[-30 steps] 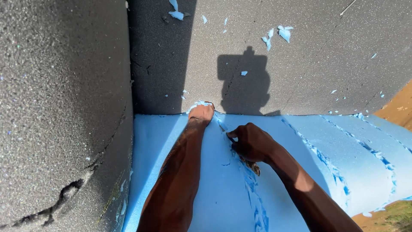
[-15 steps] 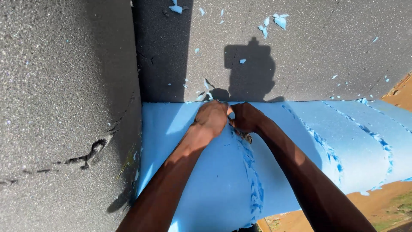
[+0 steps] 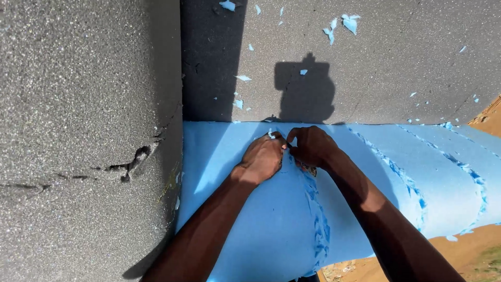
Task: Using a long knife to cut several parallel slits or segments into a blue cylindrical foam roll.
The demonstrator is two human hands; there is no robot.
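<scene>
Two bare hands at work on one blue foam sheet, listed left to right.

Grey foam block point(image 3: 83, 130): far left, tall, coarse and speckled, cracked across its face, butted against the blue sheet's left edge.

Blue foam sheet point(image 3: 235, 219): lying flat, centre to right, sunlit; ragged torn grooves running along it (one under the hands, two more further right).

Left hand point(image 3: 264, 156): knuckles up, fingers curled tight and pressed into the sheet at the top of the middle groove; nothing clearly seen inside the curl, so contents impossible to tell.

Right hand point(image 3: 311, 147): touching the left hand, fingers bent and pinched at the same groove; a small dark object point(image 3: 311, 169) showing just under the palm, too hidden to identify.

Grey foam slab point(image 3: 386, 57): behind the sheet, spanning the top, sprinkled with blue foam scraps point(image 3: 348, 23); shadow of the head camera at its centre.

Bare orange-brown ground point(image 3: 469, 250): lower right corner, beyond the sheet's edge.
</scene>
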